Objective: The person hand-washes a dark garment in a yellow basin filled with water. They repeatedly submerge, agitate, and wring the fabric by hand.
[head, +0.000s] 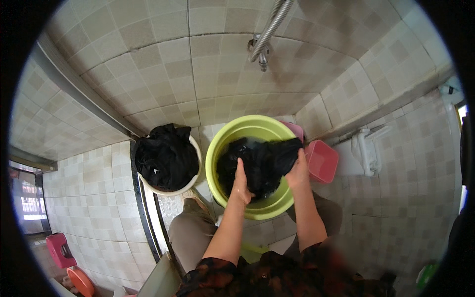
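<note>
A yellow-green plastic basin (256,214) stands on the floor between my knees, with water in it. Wet black cloth (256,159) fills much of the basin, and one end of it rises over the right side. That raised end is gripped in my right hand (299,171), near the basin's rim. My left hand (242,187) is over the front part of the cloth, fingers extended and thumb apart, gripping nothing. Whether its fingertips touch the cloth I cannot tell. To the left, a white tub (196,182) holds a heap of black cloth (167,157).
A red plastic bin (323,161) stands right of the basin, and a pink container (295,130) is partly hidden behind it. A white lidded bin (365,154) is farther right. Above, a metal shower hose (272,29) hangs beside a wall tap (263,61). A raised threshold (148,208) runs along the left.
</note>
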`<move>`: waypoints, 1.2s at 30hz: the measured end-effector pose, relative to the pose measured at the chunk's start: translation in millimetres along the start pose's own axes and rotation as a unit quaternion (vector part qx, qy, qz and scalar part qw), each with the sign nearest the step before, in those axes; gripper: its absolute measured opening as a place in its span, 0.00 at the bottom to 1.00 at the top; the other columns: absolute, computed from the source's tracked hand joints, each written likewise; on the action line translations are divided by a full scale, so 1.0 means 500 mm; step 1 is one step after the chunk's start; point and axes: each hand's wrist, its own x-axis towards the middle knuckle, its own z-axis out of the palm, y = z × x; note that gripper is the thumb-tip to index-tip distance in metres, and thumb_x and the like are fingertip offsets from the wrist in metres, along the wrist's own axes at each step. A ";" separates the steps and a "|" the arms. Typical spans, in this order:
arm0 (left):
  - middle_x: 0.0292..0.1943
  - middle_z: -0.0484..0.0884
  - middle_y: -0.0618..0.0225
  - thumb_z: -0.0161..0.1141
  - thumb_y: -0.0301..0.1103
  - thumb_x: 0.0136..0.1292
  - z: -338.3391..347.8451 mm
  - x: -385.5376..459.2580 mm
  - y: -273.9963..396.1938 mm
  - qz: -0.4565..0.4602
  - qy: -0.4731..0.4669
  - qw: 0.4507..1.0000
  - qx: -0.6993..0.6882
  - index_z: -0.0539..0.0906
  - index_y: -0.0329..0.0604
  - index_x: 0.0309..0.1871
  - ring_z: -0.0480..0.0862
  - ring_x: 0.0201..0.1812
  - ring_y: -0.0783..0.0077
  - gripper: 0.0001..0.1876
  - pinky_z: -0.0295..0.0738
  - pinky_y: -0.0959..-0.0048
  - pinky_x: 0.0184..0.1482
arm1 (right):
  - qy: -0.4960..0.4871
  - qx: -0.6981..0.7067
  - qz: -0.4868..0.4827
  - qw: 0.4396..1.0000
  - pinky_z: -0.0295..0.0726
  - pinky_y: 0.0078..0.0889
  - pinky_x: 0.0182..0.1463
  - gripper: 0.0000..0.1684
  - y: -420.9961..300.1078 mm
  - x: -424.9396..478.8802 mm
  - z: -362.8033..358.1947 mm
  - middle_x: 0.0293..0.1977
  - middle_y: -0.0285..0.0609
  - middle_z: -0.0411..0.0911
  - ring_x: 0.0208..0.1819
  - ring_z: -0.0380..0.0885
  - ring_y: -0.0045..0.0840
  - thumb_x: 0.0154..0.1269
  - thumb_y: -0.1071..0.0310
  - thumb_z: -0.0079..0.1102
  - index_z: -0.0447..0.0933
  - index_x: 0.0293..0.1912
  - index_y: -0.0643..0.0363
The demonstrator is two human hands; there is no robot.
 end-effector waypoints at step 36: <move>0.61 0.59 0.40 0.62 0.35 0.50 -0.059 0.119 -0.070 0.367 0.295 0.653 0.593 0.52 0.39 0.68 0.67 0.54 0.40 0.43 0.61 0.52 0.59 | -0.161 -0.897 0.032 0.410 0.57 0.64 0.60 0.37 0.210 0.123 -0.091 0.69 0.51 0.40 0.63 0.48 0.62 0.58 0.46 0.55 0.59 0.64 0.45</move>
